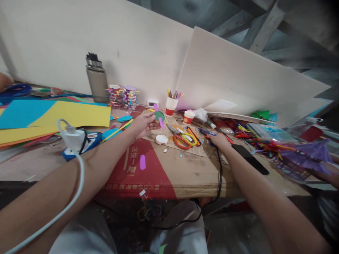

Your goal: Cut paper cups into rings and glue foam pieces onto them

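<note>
Head view: my left hand (143,123) reaches to the middle of the frame and holds a small paper piece, a green disc (159,116) with a purple strip (159,118) across it; thumb and fingers close lightly on its left edge, so this grip is shut on the disc, raised just above the bench (185,173). My right hand (219,140) lies right of centre on what looks like a blue glue gun (209,133); its black cord (219,176) runs down over the bench edge. The hand covers most of the tool, so I cannot tell whether this grip is closed around it or only resting on top.

Just below the disc sits a white round lid (161,139). Between my hands lie scissors (182,138) with red and yellow handles. Behind them stand a paper cup of sticks (171,104) and a smaller red cup (189,116). A loose purple strip (142,162) lies on the red cardboard lower down. Yellow and blue sheets (53,114) fill the left, a grey bottle (96,78) stands at upper left.

To do this well, I judge I should pinch the disc by its rim, keep my fingers clear of the strip, hold it level and steady, and grip the tool firmly with the cord hanging free
</note>
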`<act>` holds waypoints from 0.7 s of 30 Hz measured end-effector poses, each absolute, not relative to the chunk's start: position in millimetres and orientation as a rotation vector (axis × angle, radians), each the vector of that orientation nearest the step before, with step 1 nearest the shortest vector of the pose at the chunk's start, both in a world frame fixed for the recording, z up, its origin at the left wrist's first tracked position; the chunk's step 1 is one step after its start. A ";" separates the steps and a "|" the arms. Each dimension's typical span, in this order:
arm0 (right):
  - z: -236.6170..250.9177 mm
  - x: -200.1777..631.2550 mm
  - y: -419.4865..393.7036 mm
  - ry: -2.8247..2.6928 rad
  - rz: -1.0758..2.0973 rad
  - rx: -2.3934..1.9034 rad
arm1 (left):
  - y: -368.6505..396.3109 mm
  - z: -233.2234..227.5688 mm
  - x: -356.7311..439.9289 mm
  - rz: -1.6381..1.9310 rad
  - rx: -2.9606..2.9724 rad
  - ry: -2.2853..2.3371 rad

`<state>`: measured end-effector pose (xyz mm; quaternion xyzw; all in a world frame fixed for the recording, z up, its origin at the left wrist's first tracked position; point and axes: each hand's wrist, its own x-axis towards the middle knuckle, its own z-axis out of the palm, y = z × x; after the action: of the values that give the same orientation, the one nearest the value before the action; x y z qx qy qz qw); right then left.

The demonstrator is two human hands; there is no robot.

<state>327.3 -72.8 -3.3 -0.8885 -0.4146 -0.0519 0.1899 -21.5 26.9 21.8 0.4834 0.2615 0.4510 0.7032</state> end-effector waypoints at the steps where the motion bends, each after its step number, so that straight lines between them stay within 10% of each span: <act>1: -1.0 322.2 -75.1 -1.118 -0.158 -2.525 | 26.9 21.9 -21.4 1.020 1.061 0.581; 21: 5.8 122.9 -60.8 -2.195 -0.078 -1.823 | 29.0 18.8 -23.1 1.076 1.039 0.533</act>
<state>122.9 -60.8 5.8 -0.6321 -0.7611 -0.0271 0.1429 -23.1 29.0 18.8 0.4667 0.2395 0.4831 0.7010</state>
